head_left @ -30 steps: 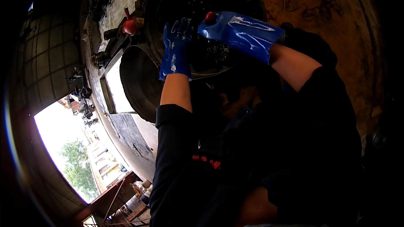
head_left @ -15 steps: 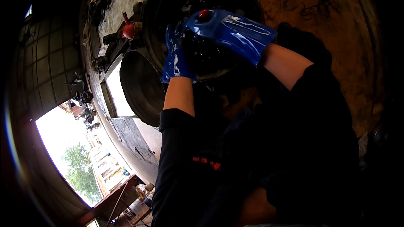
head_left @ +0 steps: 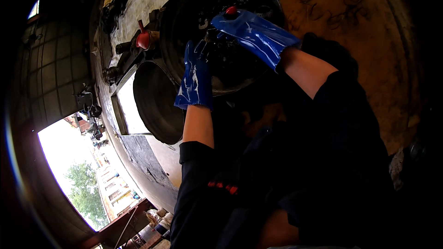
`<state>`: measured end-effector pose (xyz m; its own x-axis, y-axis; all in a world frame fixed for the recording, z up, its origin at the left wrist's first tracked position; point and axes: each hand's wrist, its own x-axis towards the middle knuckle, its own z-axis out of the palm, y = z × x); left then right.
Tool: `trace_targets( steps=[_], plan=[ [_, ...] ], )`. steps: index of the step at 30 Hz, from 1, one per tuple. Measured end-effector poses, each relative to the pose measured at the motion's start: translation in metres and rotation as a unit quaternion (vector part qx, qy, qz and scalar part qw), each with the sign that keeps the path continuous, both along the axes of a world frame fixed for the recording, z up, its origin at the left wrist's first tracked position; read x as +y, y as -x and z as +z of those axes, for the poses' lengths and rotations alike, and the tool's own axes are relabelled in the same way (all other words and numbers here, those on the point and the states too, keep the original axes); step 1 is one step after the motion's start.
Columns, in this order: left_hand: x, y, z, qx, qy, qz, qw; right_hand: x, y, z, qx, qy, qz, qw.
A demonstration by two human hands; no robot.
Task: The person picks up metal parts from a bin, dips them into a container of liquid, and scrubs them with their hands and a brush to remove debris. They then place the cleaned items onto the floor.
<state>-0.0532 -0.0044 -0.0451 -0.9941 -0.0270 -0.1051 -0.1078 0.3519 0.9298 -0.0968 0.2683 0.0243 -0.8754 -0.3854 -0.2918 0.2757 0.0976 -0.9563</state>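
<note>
Both my hands wear wet, shiny blue rubber gloves and work over a wide dark round tub (head_left: 171, 11). My right hand (head_left: 251, 30) is closed around a tool whose red end (head_left: 230, 11) sticks up past the glove; the rest of the tool is hidden. Left of it and a little nearer, my left hand (head_left: 196, 71) has its fingers partly curled. A small dark piece (head_left: 211, 34) shows between its fingertips and the right glove; its kind is too dark to tell. Glints and pale flecks dot the black inside of the tub.
A red funnel-shaped object (head_left: 143, 40) sits on dark metal parts left of the tub. A second round dark vessel (head_left: 159, 103) stands nearer, against the tub. To the right spreads a brown surface (head_left: 378, 60) with thin wire loops (head_left: 353, 16). A bright doorway (head_left: 60, 157) opens at the left.
My left hand has drawn back toward me and apart from the right. The right hand has shifted slightly, still with the red-ended tool. The whole view has moved a little.
</note>
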Motion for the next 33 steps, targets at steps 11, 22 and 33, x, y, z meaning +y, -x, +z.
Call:
trace_targets(
  steps=[11,22,33],
  plan=[
    [0.057,-0.007,0.016,-0.176,-0.277,0.176,0.928,-0.026,-0.03,-0.044,0.512,-0.02,-0.046,0.858],
    [0.013,-0.006,-0.008,-0.005,0.222,0.018,0.975,-0.015,-0.051,-0.001,0.456,-0.295,0.202,0.815],
    [-0.034,0.045,-0.077,-0.04,-0.095,-0.116,0.988,-0.044,-0.035,-0.03,0.382,-0.282,0.184,0.861]
  ],
)
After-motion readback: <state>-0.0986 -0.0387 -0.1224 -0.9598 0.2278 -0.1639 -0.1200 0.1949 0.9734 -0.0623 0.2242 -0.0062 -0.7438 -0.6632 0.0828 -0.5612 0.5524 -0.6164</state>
